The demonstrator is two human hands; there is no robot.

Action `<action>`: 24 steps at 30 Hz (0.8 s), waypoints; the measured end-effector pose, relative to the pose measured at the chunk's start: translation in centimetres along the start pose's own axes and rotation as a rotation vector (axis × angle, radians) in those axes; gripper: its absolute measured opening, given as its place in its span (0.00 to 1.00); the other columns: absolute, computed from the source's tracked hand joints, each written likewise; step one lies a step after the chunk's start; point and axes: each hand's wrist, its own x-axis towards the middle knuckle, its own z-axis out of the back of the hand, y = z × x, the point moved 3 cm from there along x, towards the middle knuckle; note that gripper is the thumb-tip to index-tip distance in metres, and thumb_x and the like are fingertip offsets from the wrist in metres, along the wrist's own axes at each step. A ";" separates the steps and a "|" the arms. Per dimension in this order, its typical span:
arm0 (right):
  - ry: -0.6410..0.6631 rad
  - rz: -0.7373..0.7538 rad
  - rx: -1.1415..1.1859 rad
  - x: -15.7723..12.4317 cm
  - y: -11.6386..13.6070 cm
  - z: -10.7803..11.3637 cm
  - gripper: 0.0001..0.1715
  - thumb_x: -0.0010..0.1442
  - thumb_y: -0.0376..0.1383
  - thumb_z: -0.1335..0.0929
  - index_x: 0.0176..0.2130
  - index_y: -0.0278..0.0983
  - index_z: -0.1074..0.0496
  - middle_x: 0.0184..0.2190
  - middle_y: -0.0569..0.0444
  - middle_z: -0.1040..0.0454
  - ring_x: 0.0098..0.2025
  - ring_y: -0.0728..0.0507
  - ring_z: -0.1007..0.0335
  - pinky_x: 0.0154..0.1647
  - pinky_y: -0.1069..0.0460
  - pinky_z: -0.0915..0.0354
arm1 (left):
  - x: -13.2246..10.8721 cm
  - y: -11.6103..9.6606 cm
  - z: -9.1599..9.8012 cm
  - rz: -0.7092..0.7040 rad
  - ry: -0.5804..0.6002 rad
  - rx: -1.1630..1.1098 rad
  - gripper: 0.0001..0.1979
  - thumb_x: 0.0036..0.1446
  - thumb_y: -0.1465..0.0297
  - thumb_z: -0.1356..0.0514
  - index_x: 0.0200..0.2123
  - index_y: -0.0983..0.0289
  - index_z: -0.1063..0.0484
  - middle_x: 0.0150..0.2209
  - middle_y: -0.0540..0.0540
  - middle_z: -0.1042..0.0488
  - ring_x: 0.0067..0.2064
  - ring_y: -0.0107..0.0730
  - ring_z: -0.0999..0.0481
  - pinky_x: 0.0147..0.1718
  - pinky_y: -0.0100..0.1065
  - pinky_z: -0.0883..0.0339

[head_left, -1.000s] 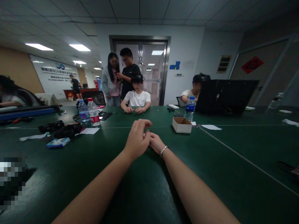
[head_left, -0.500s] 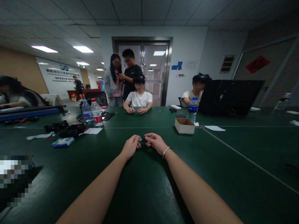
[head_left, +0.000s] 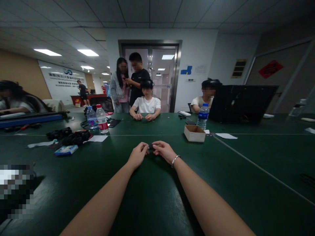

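Low over the green table, my two hands meet at a small dark piece that looks to have a shiny end. It is too small to name. My left hand is closed, thumb and fingers pinching the piece's left, shiny end. From the other side my right hand, with a silver bangle on its wrist, pinches the dark part. Fingers hide much of the piece.
An open cardboard box and a blue-capped bottle stand ahead right. Ahead left are two more bottles, a red-capped one nearest, a tissue pack and black gear. A co-worker sits opposite.
Both hands stay in nearly the same place. My fingers have shifted slightly around the small piece, and less of its dark body shows now.
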 end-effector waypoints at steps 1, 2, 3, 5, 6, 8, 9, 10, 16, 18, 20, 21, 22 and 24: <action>0.001 -0.003 -0.002 0.0 0.1 0.0 0.12 0.50 0.30 0.27 0.36 0.30 0.29 0.22 0.54 0.28 0.22 0.52 0.31 0.22 0.60 0.35 | 0.0 0.0 0.0 -0.007 -0.011 0.008 0.15 0.55 0.59 0.48 0.39 0.63 0.33 0.31 0.53 0.28 0.35 0.32 0.28 0.37 0.33 0.36; 0.000 -0.004 -0.003 -0.1 0.1 -0.1 0.12 0.49 0.30 0.27 0.36 0.30 0.29 0.22 0.54 0.28 0.22 0.52 0.31 0.22 0.60 0.35 | 0.0 -0.1 0.1 -0.013 -0.026 0.016 0.14 0.54 0.61 0.47 0.40 0.63 0.33 0.33 0.54 0.28 0.36 0.32 0.28 0.38 0.33 0.36; -0.001 -0.005 -0.004 -0.1 0.2 -0.1 0.13 0.49 0.30 0.27 0.36 0.30 0.29 0.22 0.54 0.28 0.22 0.52 0.31 0.22 0.60 0.35 | 0.0 -0.1 0.2 -0.013 -0.044 0.020 0.14 0.54 0.62 0.46 0.41 0.63 0.33 0.35 0.54 0.28 0.37 0.32 0.29 0.38 0.32 0.36; -0.003 -0.004 -0.006 -0.2 0.3 -0.1 0.13 0.49 0.31 0.27 0.36 0.30 0.29 0.22 0.54 0.28 0.22 0.52 0.31 0.21 0.60 0.35 | 0.0 -0.1 0.2 0.011 -0.072 0.010 0.15 0.54 0.61 0.46 0.43 0.62 0.34 0.37 0.54 0.28 0.37 0.32 0.29 0.39 0.33 0.37; -0.001 -0.002 -0.007 -0.2 0.3 -0.1 0.13 0.48 0.31 0.26 0.36 0.30 0.29 0.22 0.54 0.29 0.22 0.52 0.31 0.22 0.60 0.35 | 0.0 0.0 0.2 0.029 -0.072 -0.004 0.16 0.55 0.60 0.47 0.44 0.62 0.35 0.37 0.54 0.28 0.36 0.32 0.29 0.39 0.33 0.37; 0.009 0.001 -0.012 -0.3 0.3 -0.1 0.14 0.48 0.31 0.26 0.36 0.30 0.29 0.21 0.55 0.29 0.22 0.52 0.31 0.22 0.60 0.35 | 0.0 0.1 0.1 0.050 -0.053 -0.030 0.18 0.57 0.58 0.51 0.45 0.62 0.37 0.34 0.54 0.28 0.34 0.32 0.28 0.37 0.34 0.36; 0.018 0.003 -0.018 -0.3 0.3 -0.2 0.14 0.48 0.32 0.26 0.36 0.30 0.29 0.20 0.55 0.29 0.22 0.52 0.31 0.22 0.60 0.35 | 0.0 0.2 0.0 0.046 -0.040 -0.036 0.18 0.57 0.58 0.51 0.45 0.63 0.37 0.32 0.54 0.28 0.33 0.32 0.28 0.36 0.34 0.36; 0.028 0.005 -0.025 -0.2 0.2 -0.2 0.14 0.48 0.32 0.26 0.37 0.30 0.29 0.20 0.55 0.29 0.22 0.52 0.32 0.22 0.60 0.35 | 0.1 0.2 -0.1 0.036 -0.030 -0.040 0.18 0.57 0.59 0.51 0.46 0.63 0.38 0.31 0.53 0.28 0.33 0.32 0.28 0.35 0.33 0.37; 0.035 0.002 -0.044 -0.1 0.1 -0.2 0.15 0.48 0.33 0.26 0.37 0.31 0.29 0.19 0.56 0.29 0.19 0.53 0.33 0.21 0.60 0.36 | 0.2 0.2 0.1 0.037 -0.069 -0.012 0.17 0.54 0.63 0.47 0.47 0.62 0.37 0.32 0.53 0.28 0.35 0.32 0.28 0.38 0.32 0.38; 0.031 0.004 -0.047 -0.1 0.1 -0.2 0.15 0.48 0.32 0.26 0.37 0.31 0.29 0.18 0.56 0.29 0.19 0.53 0.33 0.21 0.60 0.36 | 0.1 0.2 0.1 0.065 -0.065 0.032 0.17 0.57 0.60 0.50 0.45 0.62 0.36 0.30 0.52 0.28 0.32 0.32 0.29 0.35 0.32 0.38; 0.032 0.009 -0.055 -0.1 0.2 -0.2 0.14 0.48 0.32 0.27 0.36 0.31 0.29 0.18 0.56 0.29 0.19 0.53 0.33 0.21 0.60 0.36 | 0.1 0.1 0.0 0.066 -0.036 0.076 0.17 0.58 0.58 0.53 0.44 0.62 0.36 0.27 0.51 0.29 0.30 0.32 0.29 0.33 0.32 0.38; 0.031 0.010 -0.059 -0.1 0.2 -0.2 0.14 0.49 0.32 0.27 0.37 0.30 0.29 0.19 0.56 0.29 0.19 0.53 0.33 0.21 0.60 0.36 | 0.1 0.1 0.0 0.056 -0.028 0.087 0.17 0.58 0.59 0.53 0.44 0.62 0.36 0.27 0.51 0.29 0.31 0.32 0.29 0.33 0.32 0.39; 0.030 0.010 -0.062 -0.1 0.2 -0.2 0.14 0.49 0.32 0.27 0.37 0.30 0.29 0.19 0.56 0.29 0.19 0.53 0.33 0.21 0.60 0.36 | 0.0 0.0 0.0 0.046 -0.026 0.090 0.16 0.57 0.61 0.52 0.45 0.61 0.36 0.28 0.51 0.29 0.32 0.32 0.29 0.34 0.32 0.38; 0.028 0.013 -0.064 -0.1 0.2 -0.2 0.14 0.48 0.32 0.27 0.37 0.30 0.29 0.19 0.56 0.29 0.19 0.53 0.33 0.21 0.60 0.36 | 0.1 0.1 0.0 0.041 -0.040 0.075 0.15 0.55 0.64 0.48 0.46 0.61 0.36 0.31 0.52 0.29 0.35 0.32 0.29 0.37 0.32 0.38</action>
